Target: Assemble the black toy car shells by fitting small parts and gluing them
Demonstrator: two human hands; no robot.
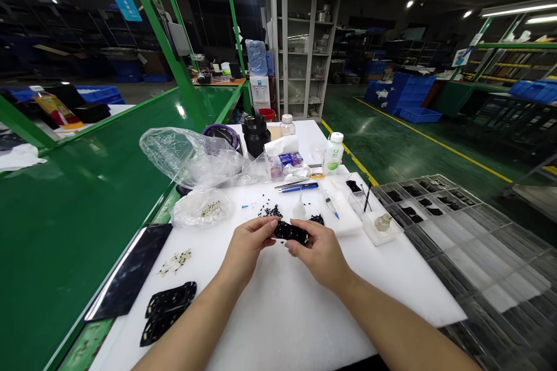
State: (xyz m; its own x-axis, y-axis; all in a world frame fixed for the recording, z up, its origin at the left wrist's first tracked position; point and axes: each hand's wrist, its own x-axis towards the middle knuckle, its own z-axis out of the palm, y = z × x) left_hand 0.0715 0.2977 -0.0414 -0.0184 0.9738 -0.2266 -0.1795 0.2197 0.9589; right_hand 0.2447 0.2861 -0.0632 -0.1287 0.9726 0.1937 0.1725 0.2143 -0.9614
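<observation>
Fingers [266,226] of the left hand [250,240] pinched one end of a black part [292,233], while the right hand [319,248] gripped the other end, thumb below and forefinger above. Both hands were narrowed on it, and their fingertips covered its ends, so its full outline could not be made out. The part was held above the white worktop [278,307], tilted slightly; pale specks showed on its glossy face, too small to identify.

Just beyond the left hand's fingertips lay a heap of black bits [270,210], its near edge partly masked by the hands. A small white bottle [299,208] stood behind the right hand, its base hidden. A second black heap [317,219] showed just past the right hand's knuckles.

Near the left forearm lay two black panels [172,299], the lower one partly covered by the arm. Pale pieces [175,262] were scattered above them, their shapes hard to tell. More pale bits sat in a clear bag [202,208], blurred by its folds. At right, a compartment tray [472,232] ran past the picture's edge; glare made the contents of its nearer compartments unclear. Both forearms were cut off at the bottom.
</observation>
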